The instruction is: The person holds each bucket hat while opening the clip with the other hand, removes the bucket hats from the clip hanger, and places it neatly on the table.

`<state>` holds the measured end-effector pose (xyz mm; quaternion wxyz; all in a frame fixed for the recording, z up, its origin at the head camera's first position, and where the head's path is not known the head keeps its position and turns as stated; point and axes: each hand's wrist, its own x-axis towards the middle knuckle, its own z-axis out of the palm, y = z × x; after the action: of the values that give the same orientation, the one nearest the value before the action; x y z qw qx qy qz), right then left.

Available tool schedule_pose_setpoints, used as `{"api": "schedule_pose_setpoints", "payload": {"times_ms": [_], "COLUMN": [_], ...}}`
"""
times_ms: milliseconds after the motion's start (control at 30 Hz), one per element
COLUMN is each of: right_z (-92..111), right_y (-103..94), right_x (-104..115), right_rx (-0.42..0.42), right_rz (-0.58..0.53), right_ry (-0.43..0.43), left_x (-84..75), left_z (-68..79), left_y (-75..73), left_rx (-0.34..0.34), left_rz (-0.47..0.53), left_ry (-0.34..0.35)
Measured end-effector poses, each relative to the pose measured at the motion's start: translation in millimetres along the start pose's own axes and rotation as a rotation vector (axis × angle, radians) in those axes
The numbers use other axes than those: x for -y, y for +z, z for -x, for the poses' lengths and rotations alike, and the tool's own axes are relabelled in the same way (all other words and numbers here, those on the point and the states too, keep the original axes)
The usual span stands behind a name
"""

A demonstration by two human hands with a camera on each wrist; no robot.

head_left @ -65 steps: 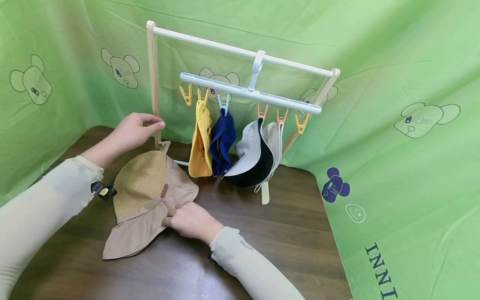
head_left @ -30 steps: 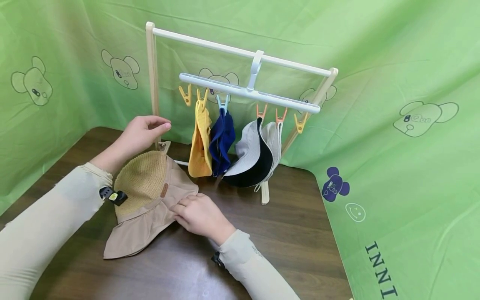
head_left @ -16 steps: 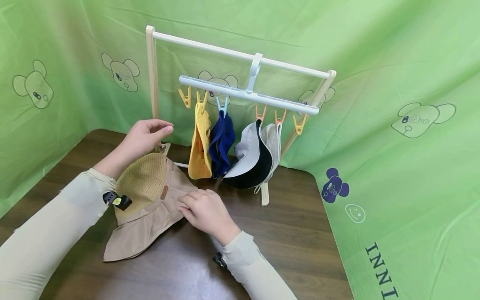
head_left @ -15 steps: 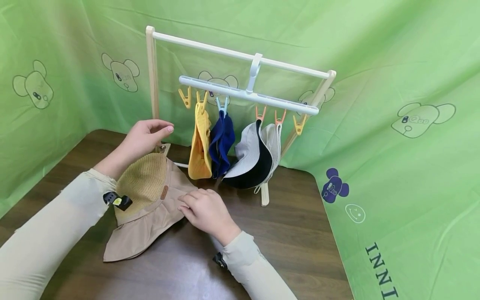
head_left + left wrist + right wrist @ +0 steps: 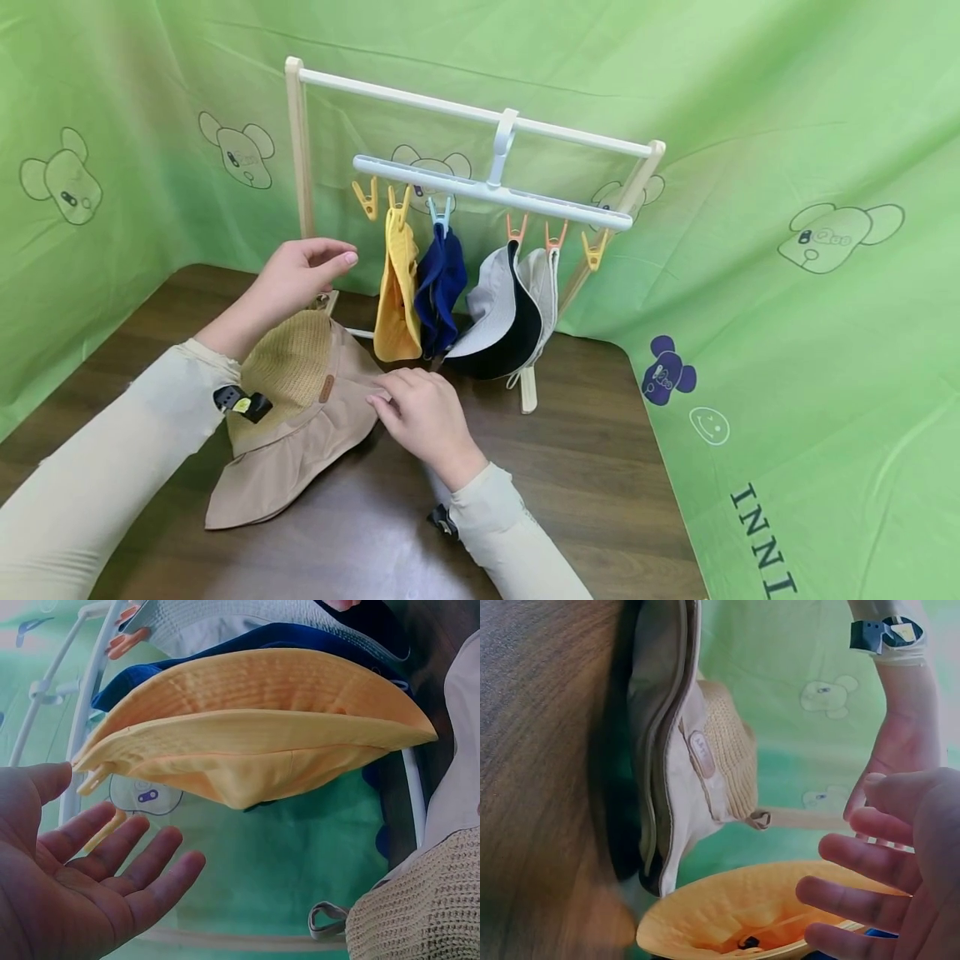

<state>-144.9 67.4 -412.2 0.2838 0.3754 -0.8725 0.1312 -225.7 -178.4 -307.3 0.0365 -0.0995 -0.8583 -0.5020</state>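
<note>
A sun hat [image 5: 288, 367] with a straw crown and beige fabric brim rests on the table. My right hand [image 5: 429, 417] is at its right brim edge in the head view; the right wrist view shows that hand [image 5: 877, 877] with fingers loosely spread, holding nothing. My left hand [image 5: 292, 273] hovers above the straw crown, left of the hanging yellow hat [image 5: 396, 287]. In the left wrist view the left hand [image 5: 112, 885] has spread, relaxed fingers, nothing in them. A vacant yellow clip [image 5: 366, 198] hangs to the right of its fingertips.
A wooden rack [image 5: 294, 150] carries a pale blue clip hanger [image 5: 435, 177]. Clipped on it are a navy hat [image 5: 441, 287], a grey-and-black hat [image 5: 491, 292] and a light beige hat [image 5: 542, 275]. Another yellow clip [image 5: 594, 250] hangs at the right. Green cloth [image 5: 787, 125] surrounds the table.
My right hand has moved right and slightly up along the brim, its curled fingers loosening. My left hand has shifted right, toward the yellow hat. The sun hat stays nearly in place.
</note>
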Motion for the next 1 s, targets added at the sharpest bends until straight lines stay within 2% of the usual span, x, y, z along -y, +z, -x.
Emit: {"api": "schedule_pose_setpoints", "payload": {"times_ms": [233,667,1000], "right_z": [-1,-3,-8], "right_y": [-0.4,-3.8,-6.6], "right_x": [-6,-14,-16], "right_rx": [-0.059,-0.141,-0.136], "right_rz": [-0.006,-0.085,-0.095], "right_ry": [0.042,0.192,0.36], "left_x": [-1.4,-13.3,-22.6], "left_z": [-6.1,-16.0,-23.8], "left_y": [3.7,6.9,9.7], "left_rx": [0.002,0.012,-0.004], "left_rz": [-0.003,-0.001,-0.039], "left_ry": [0.017,0.039,0.041]}}
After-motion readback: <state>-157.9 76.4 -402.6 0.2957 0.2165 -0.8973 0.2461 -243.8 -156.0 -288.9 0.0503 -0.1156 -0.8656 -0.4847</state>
